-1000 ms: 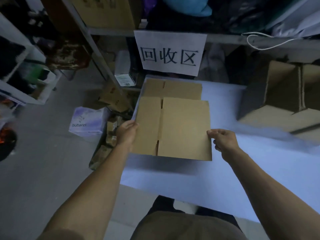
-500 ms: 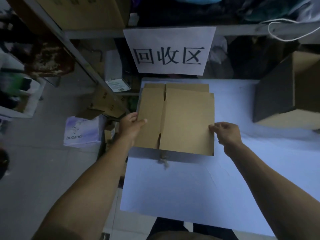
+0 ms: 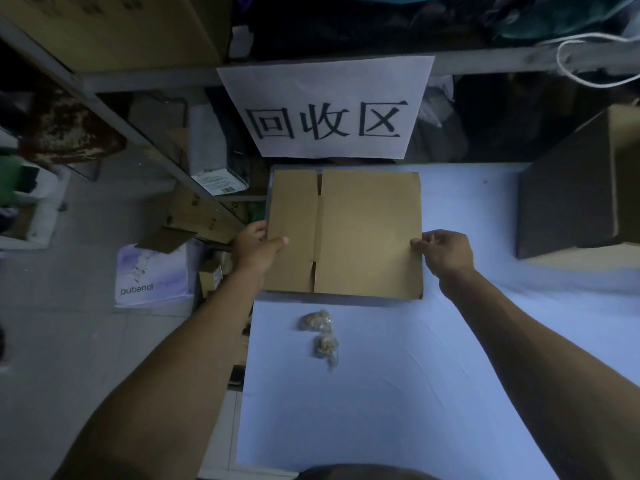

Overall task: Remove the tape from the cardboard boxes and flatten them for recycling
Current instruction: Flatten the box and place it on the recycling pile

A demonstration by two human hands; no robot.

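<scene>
A flattened cardboard box [image 3: 360, 230] lies at the far left of the pale blue table [image 3: 381, 393], under the paper sign. My left hand [image 3: 258, 249] grips its left edge, thumb on top. My right hand [image 3: 445, 252] pinches its right edge. Another flattened box seems to lie beneath it, mostly hidden. Two crumpled wads of removed tape [image 3: 320, 332] lie on the table just in front of the box. A standing, unflattened cardboard box [image 3: 585, 199] is at the right edge of the table.
A white sign with black characters [image 3: 327, 109] hangs from the shelf [image 3: 485, 62] behind the table. On the floor to the left are a white "bubandi" box [image 3: 152, 275] and loose cardboard pieces [image 3: 197, 216]. A metal rack leg [image 3: 149, 143] slants nearby.
Both hands have carried the flattened box away from me and set it square under the sign. The tape wads have come into view in front of it.
</scene>
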